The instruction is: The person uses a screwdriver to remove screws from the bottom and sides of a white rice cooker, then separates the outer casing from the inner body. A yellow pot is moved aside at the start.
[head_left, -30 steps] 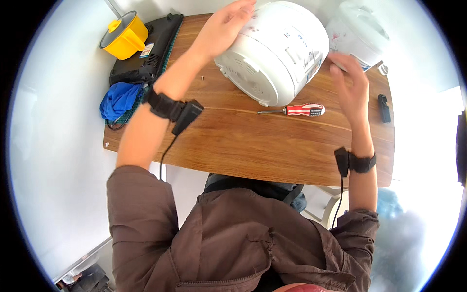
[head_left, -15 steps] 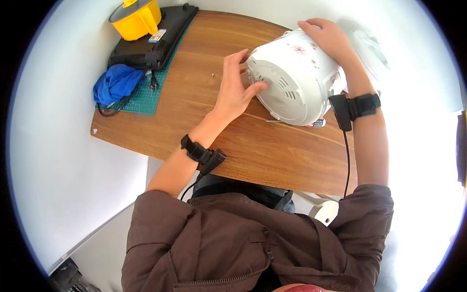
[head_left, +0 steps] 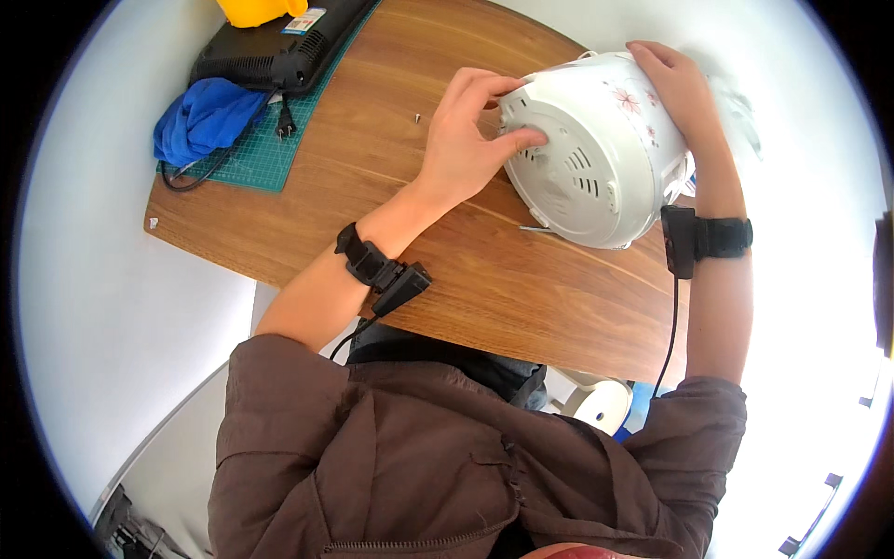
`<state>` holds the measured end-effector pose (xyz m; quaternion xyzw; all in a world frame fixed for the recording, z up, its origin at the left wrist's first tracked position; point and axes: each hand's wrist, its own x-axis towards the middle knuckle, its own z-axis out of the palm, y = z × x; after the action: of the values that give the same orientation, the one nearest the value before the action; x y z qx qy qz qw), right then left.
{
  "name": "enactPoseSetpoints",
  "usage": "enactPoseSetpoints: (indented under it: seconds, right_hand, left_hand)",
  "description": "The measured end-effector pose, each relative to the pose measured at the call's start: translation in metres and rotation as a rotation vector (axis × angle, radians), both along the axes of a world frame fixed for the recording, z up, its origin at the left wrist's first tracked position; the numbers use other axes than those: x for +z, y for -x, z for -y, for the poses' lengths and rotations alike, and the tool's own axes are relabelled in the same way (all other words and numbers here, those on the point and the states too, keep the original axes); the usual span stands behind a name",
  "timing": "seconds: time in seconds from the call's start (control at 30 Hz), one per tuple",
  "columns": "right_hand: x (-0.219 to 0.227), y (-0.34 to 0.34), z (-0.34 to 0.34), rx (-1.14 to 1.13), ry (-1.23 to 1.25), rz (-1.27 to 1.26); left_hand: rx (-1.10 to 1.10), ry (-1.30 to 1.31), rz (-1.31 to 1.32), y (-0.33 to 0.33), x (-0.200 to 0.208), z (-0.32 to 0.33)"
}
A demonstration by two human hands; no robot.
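A white rice cooker (head_left: 568, 200) with a pink flower print lies tipped on its side at the right of the table, its vented base turned toward me. My left hand (head_left: 463, 140) grips the left edge of that base, thumb pressed on the underside and fingers curled over the rim. Over the printed side, my right hand (head_left: 677, 86) is wrapped against the upper right of the body. A thin metal shaft (head_left: 535, 228) pokes out from under the cooker; its other end is hidden. A small screw (head_left: 417, 118) stands on the wood left of the cooker.
On the wooden table (head_left: 447, 279), a green cutting mat (head_left: 265, 175) at the left carries a blue cloth (head_left: 207, 119), a plug with its cord (head_left: 286, 121) and a black appliance (head_left: 251, 58). A yellow pot (head_left: 256, 9) tops the appliance. Black straps with cables circle both wrists.
The view has shifted. The rice cooker sits farther right and its base now covers the red-and-black handle that showed beneath it. Both hands have stayed on it and moved along.
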<state>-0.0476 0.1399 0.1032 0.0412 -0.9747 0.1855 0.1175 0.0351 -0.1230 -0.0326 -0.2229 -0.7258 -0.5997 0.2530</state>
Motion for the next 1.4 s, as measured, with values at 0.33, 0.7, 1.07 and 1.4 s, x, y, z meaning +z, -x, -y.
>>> enactPoseSetpoints:
  seconds: [0.33, 0.7, 1.07, 1.4]
  right_hand:
    - [0.010, -0.003, -0.003, 0.097, 0.091, 0.170]
    - [0.017, -0.013, 0.030, -0.164, -0.030, -0.023]
    - [0.030, -0.013, 0.037, -0.201, -0.040, 0.166]
    - [0.031, 0.026, 0.030, 0.122, -0.074, 0.043]
  left_hand:
    - [0.013, 0.122, -0.024, -0.006, 0.019, -0.007]
    - [0.043, 0.152, 0.238, -0.011, 0.024, -0.005]
    - [-0.048, 0.167, 0.253, -0.003, 0.031, 0.006]
    - [0.070, 0.068, 0.038, 0.002, 0.021, -0.004]
